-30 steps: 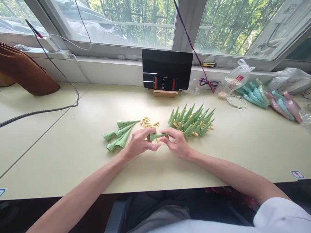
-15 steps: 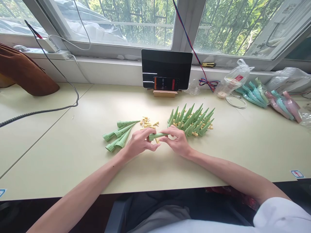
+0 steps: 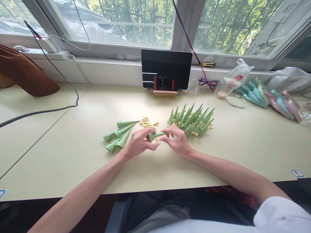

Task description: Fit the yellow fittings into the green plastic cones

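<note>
Between my hands a green plastic watering spike (image 3: 158, 134) lies nearly level, its wide collar to the left and its tip to the right. My left hand (image 3: 139, 141) is closed around the collar end. The fingers of my right hand (image 3: 179, 141) grip the narrow part. A small yellow peg (image 3: 157, 139) sticks out below the spike, between the two thumbs. Left of my hands lie several loose green spikes (image 3: 121, 132) with open collars. Beyond my left fingers is a small heap of yellow pegs (image 3: 145, 121). Behind my right hand, several green spikes with yellow pegs (image 3: 194, 119) lie in rows.
At the back a black tablet (image 3: 167, 64) stands behind a phone (image 3: 165, 83) on a cardboard stand (image 3: 165, 94). Bagged coloured spikes (image 3: 254, 94) lie back right. A dark cable (image 3: 46, 110) crosses the left side, near a brown bag (image 3: 26, 72).
Both hands hold the spike in almost the same place. My right thumb has drawn very slightly away from the yellow peg. The phone's timer has moved on.
</note>
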A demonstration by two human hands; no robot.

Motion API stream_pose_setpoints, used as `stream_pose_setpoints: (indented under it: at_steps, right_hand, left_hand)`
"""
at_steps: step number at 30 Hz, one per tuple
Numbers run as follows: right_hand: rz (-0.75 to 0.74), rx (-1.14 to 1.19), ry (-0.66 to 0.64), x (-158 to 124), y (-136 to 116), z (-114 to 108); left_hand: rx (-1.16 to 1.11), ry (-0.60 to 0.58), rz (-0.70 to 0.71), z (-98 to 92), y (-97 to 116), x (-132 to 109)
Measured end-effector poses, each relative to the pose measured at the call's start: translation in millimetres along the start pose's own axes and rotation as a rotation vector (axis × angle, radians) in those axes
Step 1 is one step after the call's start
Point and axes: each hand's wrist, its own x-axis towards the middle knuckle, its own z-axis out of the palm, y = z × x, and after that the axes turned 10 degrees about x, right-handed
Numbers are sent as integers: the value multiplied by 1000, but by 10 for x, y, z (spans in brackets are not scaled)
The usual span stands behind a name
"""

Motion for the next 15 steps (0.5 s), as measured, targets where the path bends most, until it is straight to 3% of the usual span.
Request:
stream_pose_setpoints:
  at_steps: [15]
  right_hand:
    - [-1, -16, -2, -7, 14, 11]
  left_hand:
    - [-56, -17, -106, 5, 24, 4]
